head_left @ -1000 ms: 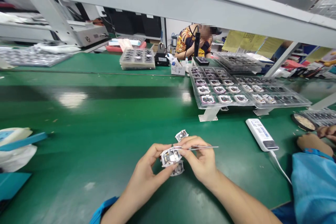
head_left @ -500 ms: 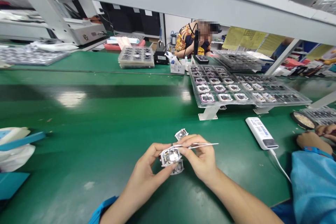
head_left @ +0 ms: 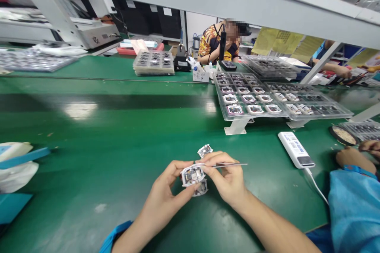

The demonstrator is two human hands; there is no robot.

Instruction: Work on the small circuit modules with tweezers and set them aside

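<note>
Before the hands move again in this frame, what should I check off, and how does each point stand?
1. Left hand grips the small white-framed electronic unit by its edges: ok.
2. Right hand holds the thin, pale, straight tool: ok.
3. Tool's working end visible at the unit: cannot tell; fingers cover it.
4. Second white-framed unit, partly behind the held one, resting on the green bench: cannot tell; its support is hidden.
5. White rectangular device with a white cable apart from both hands: ok.
</note>
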